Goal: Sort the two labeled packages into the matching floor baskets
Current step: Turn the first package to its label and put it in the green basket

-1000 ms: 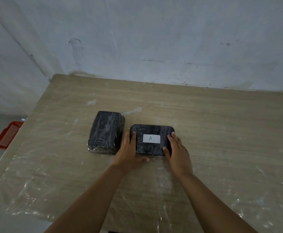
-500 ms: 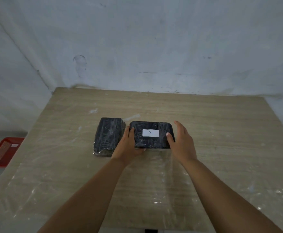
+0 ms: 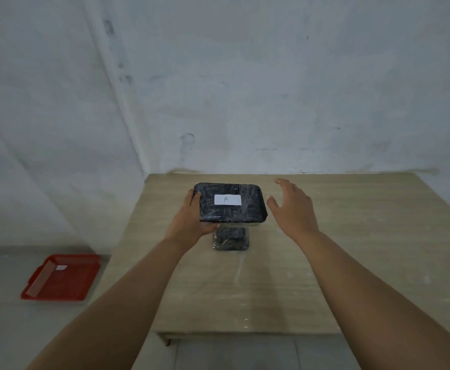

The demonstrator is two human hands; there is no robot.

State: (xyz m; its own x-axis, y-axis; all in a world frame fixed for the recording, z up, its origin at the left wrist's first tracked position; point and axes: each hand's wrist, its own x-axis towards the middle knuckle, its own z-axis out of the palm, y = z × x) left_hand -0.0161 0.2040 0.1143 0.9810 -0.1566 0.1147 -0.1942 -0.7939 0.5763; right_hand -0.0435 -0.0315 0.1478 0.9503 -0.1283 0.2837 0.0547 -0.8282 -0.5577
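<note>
A black plastic-wrapped package with a white label "A" [image 3: 230, 204] is lifted above the table, gripped at its left edge by my left hand [image 3: 193, 221]. My right hand [image 3: 293, 206] hovers just right of the package, fingers spread, not touching it. A second black wrapped package [image 3: 232, 240] lies on the table beneath the lifted one, mostly hidden by it; its label is not visible. A red floor basket [image 3: 61, 276] with a small white tag inside sits on the floor to the left of the table.
The wooden table [image 3: 325, 263] is covered with clear film and stands against a grey wall [image 3: 245, 89]. Its front edge is near the bottom of the view. Grey floor lies to the left around the red basket.
The "A" package has been lifted off the table by my left hand. My right hand has let go and opened beside it. The view pulled back, showing more of the red basket.
</note>
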